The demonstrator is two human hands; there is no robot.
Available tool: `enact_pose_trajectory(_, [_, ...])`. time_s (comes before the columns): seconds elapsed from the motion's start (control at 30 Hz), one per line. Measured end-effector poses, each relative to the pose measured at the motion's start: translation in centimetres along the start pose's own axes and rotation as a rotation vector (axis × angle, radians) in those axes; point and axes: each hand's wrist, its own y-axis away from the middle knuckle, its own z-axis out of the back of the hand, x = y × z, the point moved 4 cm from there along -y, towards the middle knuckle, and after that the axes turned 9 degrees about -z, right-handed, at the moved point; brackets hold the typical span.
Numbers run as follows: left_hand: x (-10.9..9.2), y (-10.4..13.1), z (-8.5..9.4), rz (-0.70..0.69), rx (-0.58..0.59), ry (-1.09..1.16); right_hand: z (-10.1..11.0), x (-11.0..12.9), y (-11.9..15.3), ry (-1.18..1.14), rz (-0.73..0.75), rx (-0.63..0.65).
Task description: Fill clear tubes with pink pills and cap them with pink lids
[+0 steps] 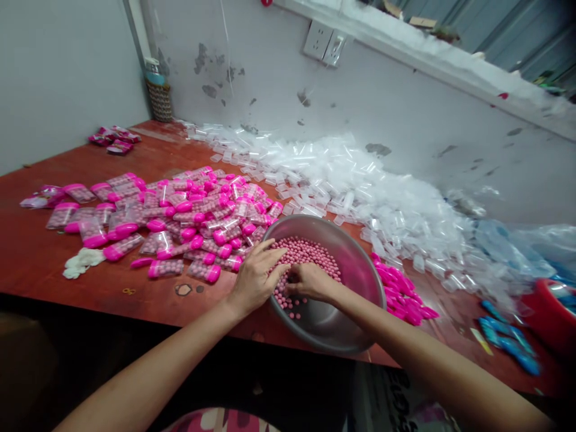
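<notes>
Pink beads (318,255), small and round, lie toward ten o'clock in the metal bowl (363,270); my left fingers (275,256) spread, my right fingers (299,289) dip in, grip hidden; clear plastic cases (400,210) heap at one o'clock.

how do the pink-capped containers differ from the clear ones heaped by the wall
The pink-capped containers hold pink balls; the clear containers show none inside. The pink-capped containers wear bright pink ends, while the clear containers show no pink ends. The pink-capped containers lie mostly left of the bowl; the clear containers are heaped behind it and to its right. Both have see-through bodies and lie on the red table.
</notes>
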Motion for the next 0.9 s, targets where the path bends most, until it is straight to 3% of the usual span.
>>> enact_pose_trajectory(0.3, [0.1,0.0,0.1,0.012,-0.005,-0.033,-0.2,0.8,0.0,-0.422,0.090,0.165])
enact_pose_trajectory(0.43, [-0.7,-0.6,0.6,-0.013,-0.030,-0.081,1.6,-0.4,1.6,-0.865,0.102,0.180])
enact_pose_trajectory(0.53, [-1.6,-1.4,0.7,0.037,0.003,0.017,3.0,-1.0,3.2,-1.144,0.146,0.113])
enact_pose_trajectory(0.67, [-2.9,-2.9,-0.7,0.133,0.155,0.295,3.8,-1.4,5.3,-1.257,0.170,0.002])
enact_pose_trajectory(0.8, [-3.3,-3.8,-2.8,0.254,0.242,0.575,4.5,-2.5,7.2,-1.189,0.177,-0.140])
enact_pose_trajectory(0.9, [-3.4,-3.8,-4.3,0.330,0.309,0.737,5.7,-3.7,8.6,-0.985,0.252,-0.318])
